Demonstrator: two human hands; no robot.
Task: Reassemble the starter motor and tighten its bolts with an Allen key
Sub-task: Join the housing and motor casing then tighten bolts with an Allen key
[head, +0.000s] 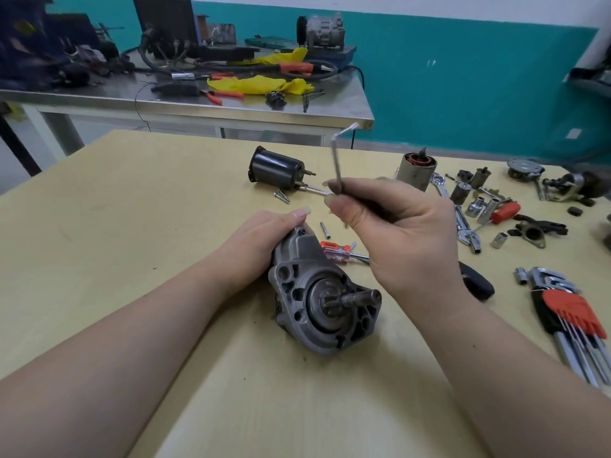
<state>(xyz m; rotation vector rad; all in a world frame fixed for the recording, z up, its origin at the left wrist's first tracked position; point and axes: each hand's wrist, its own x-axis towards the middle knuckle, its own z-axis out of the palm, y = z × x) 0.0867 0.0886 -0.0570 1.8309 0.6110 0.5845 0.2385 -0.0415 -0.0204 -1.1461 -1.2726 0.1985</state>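
Two hands are busy: your left hand [261,246] grips the grey cast-metal starter housing [322,299] lying mid-table, your right hand [390,233] pinches the silver L-shaped Allen key [338,157] upright. The housing looks heavy and rigid; hold its body, not the shaft.

No legible text, label or number anywhere in view.
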